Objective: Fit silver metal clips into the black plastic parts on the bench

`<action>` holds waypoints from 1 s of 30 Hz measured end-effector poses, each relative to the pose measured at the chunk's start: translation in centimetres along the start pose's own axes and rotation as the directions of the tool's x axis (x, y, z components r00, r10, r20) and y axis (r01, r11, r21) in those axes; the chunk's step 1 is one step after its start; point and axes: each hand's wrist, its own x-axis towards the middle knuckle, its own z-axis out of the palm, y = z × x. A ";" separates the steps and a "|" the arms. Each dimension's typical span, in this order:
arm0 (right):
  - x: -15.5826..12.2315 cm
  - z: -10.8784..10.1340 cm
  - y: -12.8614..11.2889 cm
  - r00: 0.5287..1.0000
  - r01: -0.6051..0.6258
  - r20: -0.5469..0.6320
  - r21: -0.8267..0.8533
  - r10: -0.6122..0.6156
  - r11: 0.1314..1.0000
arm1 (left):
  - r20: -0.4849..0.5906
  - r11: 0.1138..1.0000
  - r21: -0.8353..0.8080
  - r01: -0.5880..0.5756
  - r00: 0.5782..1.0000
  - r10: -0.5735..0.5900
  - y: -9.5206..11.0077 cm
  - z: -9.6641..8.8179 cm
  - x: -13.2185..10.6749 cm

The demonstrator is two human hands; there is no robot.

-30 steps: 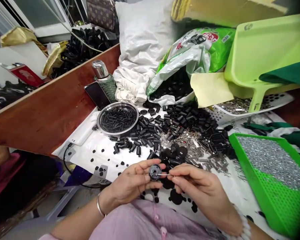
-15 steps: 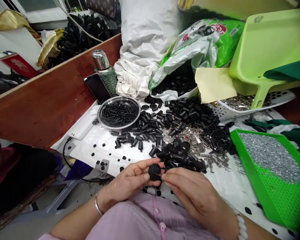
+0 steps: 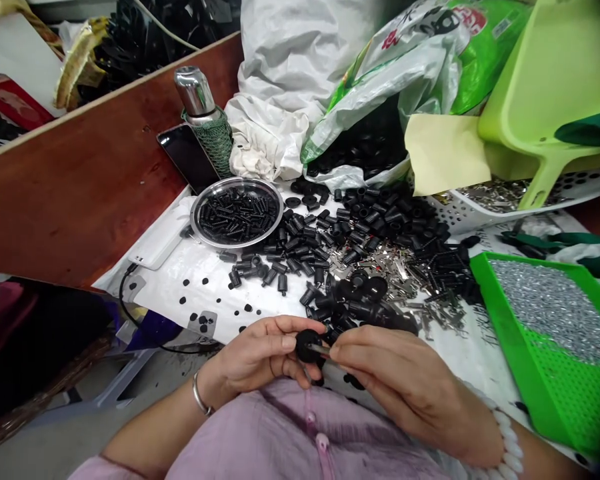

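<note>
Close to my body, my left hand (image 3: 260, 352) is closed around a round black plastic part (image 3: 305, 345), its flat face turned up. My right hand (image 3: 410, 380) pinches a thin metal strip (image 3: 322, 349) between thumb and fingertips. The strip's far end meets the face of the black part; whether it sits inside a slot I cannot tell. Just beyond both hands lies a heap of black plastic cylinders (image 3: 300, 257), mixed with loose flat metal pieces (image 3: 393, 267).
A round metal dish (image 3: 195, 230) holds black springs or screws. A green tray (image 3: 510, 360) of small silvery pieces stands right. Behind are an open plastic bag (image 3: 425, 73), a white basket (image 3: 460, 210), a light green dustpan (image 3: 540, 100), a flask (image 3: 195, 93) and a phone (image 3: 187, 157).
The metal strip in my right hand now shows clearly against the black part. My left fingers have shifted around that part. The view has tilted down slightly.
</note>
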 end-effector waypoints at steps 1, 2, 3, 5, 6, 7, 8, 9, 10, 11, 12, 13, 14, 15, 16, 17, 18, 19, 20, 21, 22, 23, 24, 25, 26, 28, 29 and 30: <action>0.1 -0.1 0.0 1.000 0.012 0.023 -0.010 -0.012 1.000 | 0.009 1.000 -0.003 0.025 1.000 -0.025 0.1 -0.1 0.1; 0.2 -0.2 -0.1 0.999 0.027 0.047 -0.023 -0.026 0.999 | 0.020 0.999 -0.004 0.053 0.998 -0.053 0.1 -0.1 0.1; 0.3 -0.2 -0.1 0.996 0.043 0.073 -0.035 -0.041 0.998 | 0.031 0.997 -0.002 0.082 0.996 -0.082 0.1 -0.2 0.1; 0.3 -0.4 -0.3 0.990 0.070 0.124 -0.054 -0.063 0.996 | 0.055 0.990 0.011 0.142 0.988 -0.142 0.0 -0.3 0.2; 0.3 -0.4 -0.3 0.988 0.076 0.137 -0.053 -0.069 0.996 | 0.066 0.986 0.020 0.164 0.984 -0.165 -0.1 -0.4 0.3; 0.3 -0.4 -0.2 0.987 0.073 0.147 -0.044 -0.066 0.996 | 0.071 0.984 0.031 0.177 0.981 -0.178 -0.2 -0.4 0.3; 0.2 -0.3 -0.1 0.988 0.058 0.144 -0.027 -0.054 0.998 | 0.063 0.984 0.047 0.174 0.982 -0.177 -0.3 -0.4 0.4; 0.1 0.0 0.1 0.990 0.034 0.134 -0.002 -0.034 0.999 | 0.039 0.985 0.071 0.158 0.986 -0.161 -0.4 -0.3 0.5; 0.0 0.3 0.4 0.993 0.002 0.117 0.030 -0.006 1.000 | 0.004 0.986 0.107 0.130 0.991 -0.132 -0.4 -0.2 0.6; -0.1 0.7 0.7 0.995 -0.033 0.095 0.066 0.027 0.997 | -0.042 0.983 0.156 0.098 0.995 -0.092 -0.5 0.0 0.7; -0.3 1.1 1.0 0.995 -0.071 0.076 0.103 0.063 0.992 | -0.090 0.974 0.215 0.070 0.995 -0.051 -0.5 0.1 0.8; -0.4 1.6 1.4 0.993 -0.110 0.057 0.139 0.103 0.984 | -0.134 0.959 0.278 0.049 0.991 -0.012 -0.5 0.3 0.9; -0.6 1.9 1.6 0.990 -0.144 0.036 0.172 0.140 0.975 | -0.163 0.942 0.334 0.035 0.986 0.021 -0.4 0.5 0.9; -0.6 2.2 1.8 0.984 -0.176 0.019 0.201 0.176 0.964 | -0.171 0.926 0.377 0.020 0.984 0.049 -0.3 0.7 1.0; -0.6 2.4 2.0 0.977 -0.206 0.000 0.228 0.212 0.952 | -0.162 0.914 0.405 -0.003 0.984 0.075 -0.2 0.8 1.1; -0.6 2.5 2.0 0.969 -0.238 -0.011 0.256 0.248 0.937 | -0.142 0.908 0.418 -0.033 0.985 0.101 -0.1 0.9 1.1; -0.5 2.5 2.0 0.959 -0.268 -0.017 0.284 0.284 0.921 | -0.117 0.906 0.418 -0.067 0.985 0.127 0.0 1.0 1.2; -0.4 2.5 1.9 0.947 -0.297 -0.020 0.313 0.319 0.902 | -0.098 0.906 0.412 -0.101 0.983 0.154 0.1 1.1 1.3; -0.3 2.5 1.9 0.936 -0.324 -0.017 0.341 0.351 0.882 | -0.090 0.905 0.404 -0.130 0.979 0.181 0.1 1.1 1.4; -0.2 2.6 1.8 0.926 -0.347 -0.013 0.364 0.378 0.864 | -0.093 0.904 0.401 -0.151 0.975 0.204 0.0 1.1 1.5; -0.1 2.6 1.7 0.917 -0.364 -0.013 0.382 0.398 0.850 | -0.098 0.900 0.404 -0.163 0.971 0.219 0.0 1.0 1.5; -0.1 2.6 1.7 0.908 -0.380 -0.011 0.392 0.418 0.837 | -0.100 0.895 0.412 -0.171 0.968 0.231 -0.1 0.9 1.6; -0.1 2.6 1.7 0.898 -0.401 -0.008 0.401 0.441 0.823 | -0.100 0.889 0.422 -0.179 0.965 0.242 -0.2 0.8 1.6; -0.1 2.6 1.7 0.881 -0.430 0.001 0.414 0.473 0.802 | -0.102 0.881 0.434 -0.186 0.962 0.253 -0.2 0.7 1.6; -0.2 2.5 1.7 0.858 -0.469 0.014 0.434 0.514 0.769 | -0.107 0.875 0.445 -0.191 0.959 0.264 -0.2 0.5 1.6; -0.4 2.3 1.7 0.788 -0.555 0.051 0.488 0.613 0.673 | -0.124 0.866 0.459 -0.199 0.951 0.285 -0.2 0.2 1.5; -0.4 2.1 1.7 0.751 -0.591 0.066 0.511 0.657 0.624 | -0.133 0.865 0.462 -0.198 0.948 0.288 -0.2 0.1 1.4; -0.5 2.0 1.7 0.722 -0.615 0.072 0.524 0.688 0.590 | -0.138 0.867 0.461 -0.191 0.949 0.283 -0.1 0.0 1.4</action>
